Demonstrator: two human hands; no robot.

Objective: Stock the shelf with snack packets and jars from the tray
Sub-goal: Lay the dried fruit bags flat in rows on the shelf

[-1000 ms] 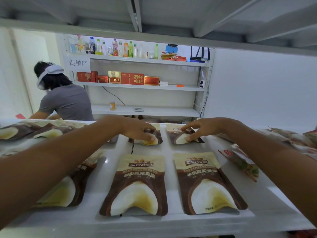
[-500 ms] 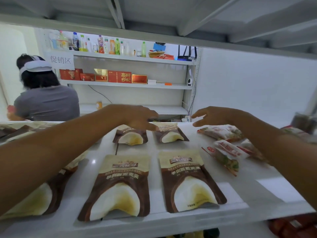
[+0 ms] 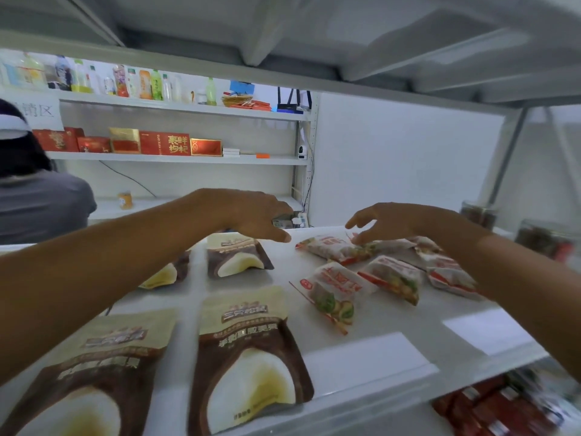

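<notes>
Left hand (image 3: 251,217), loose and empty, has lifted off the rear brown-and-cream foil pouch (image 3: 235,258) at frame centre, and the right hand (image 3: 388,221), spread and empty, now reaches over the white-and-red plastic packets (image 3: 338,248) right of centre on the white shelf (image 3: 361,350), likely next to straighten.

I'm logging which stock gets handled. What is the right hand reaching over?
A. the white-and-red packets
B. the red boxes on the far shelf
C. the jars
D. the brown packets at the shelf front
A: the right hand hangs, fingers spread, just above the white-and-red packets; the brown packets lie further left.
</notes>
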